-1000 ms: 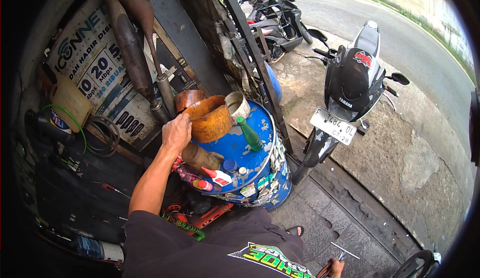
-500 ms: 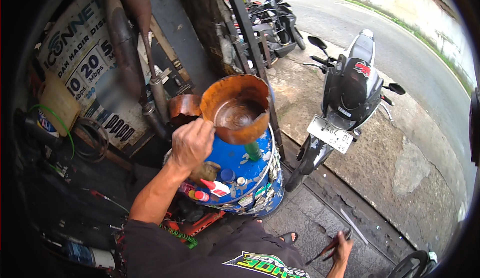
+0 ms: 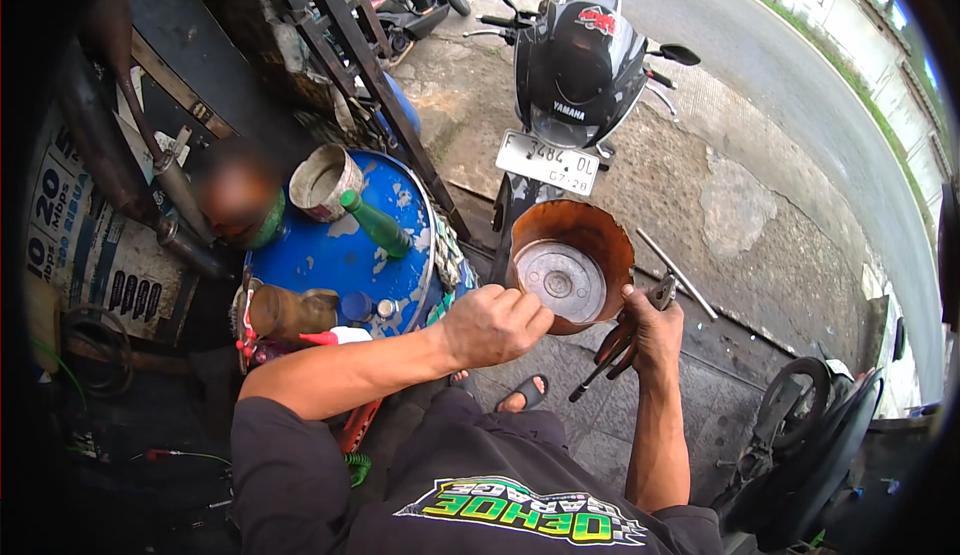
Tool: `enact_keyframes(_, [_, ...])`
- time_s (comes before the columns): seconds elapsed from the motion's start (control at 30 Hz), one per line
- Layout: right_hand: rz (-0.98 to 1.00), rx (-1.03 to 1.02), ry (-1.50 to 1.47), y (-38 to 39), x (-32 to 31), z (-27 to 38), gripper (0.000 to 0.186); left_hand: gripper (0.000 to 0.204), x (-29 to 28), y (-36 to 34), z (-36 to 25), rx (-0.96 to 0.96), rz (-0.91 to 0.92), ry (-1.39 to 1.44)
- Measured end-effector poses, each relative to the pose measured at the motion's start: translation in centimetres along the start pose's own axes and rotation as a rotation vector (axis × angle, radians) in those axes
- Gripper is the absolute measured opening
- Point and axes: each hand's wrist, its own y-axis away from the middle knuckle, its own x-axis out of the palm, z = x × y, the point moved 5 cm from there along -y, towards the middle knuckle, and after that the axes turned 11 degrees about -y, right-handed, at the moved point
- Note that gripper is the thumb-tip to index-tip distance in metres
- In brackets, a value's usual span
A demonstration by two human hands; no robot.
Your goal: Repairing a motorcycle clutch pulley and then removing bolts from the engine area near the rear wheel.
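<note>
A rusty, round metal pot [image 3: 560, 280] with a grey bottom is held out over the paved floor, its mouth tilted up. My left hand [image 3: 497, 325] is closed on the pot's near-left edge; the exact grip is hidden behind the fingers. In my right hand [image 3: 655, 333] is a pair of pliers [image 3: 617, 347], its jaws showing above the fingers and its dark handles pointing down-left. The right thumb lies against the pot's right rim.
On the left stands a blue drum [image 3: 355, 230] bearing a green bottle [image 3: 375, 223], a whitish tub [image 3: 326, 183] and a brown can [image 3: 290, 312]. A dark motorcycle [image 3: 580, 75] is parked ahead. A pale metal strip [image 3: 678, 273] lies on the ground; another motorcycle [image 3: 810, 435] stands lower right.
My left hand has carried the pot right, from above the drum to in front of me. My right hand has risen with the pliers and met the rim. The view has shifted right.
</note>
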Motion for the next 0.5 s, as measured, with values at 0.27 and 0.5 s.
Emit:
enact_keyframes(0.27, [-0.177,0.014,-0.014,1.1,-6.5,-4.6,0.012,0.010,2.3,0.3,-3.9,0.116,0.013,0.249])
enact_keyframes(0.5, [-0.430,-0.052,-0.012,4.2,-18.1,-8.1,0.009,0.022,-1.2,8.9,19.0,-1.123,-0.066,0.118])
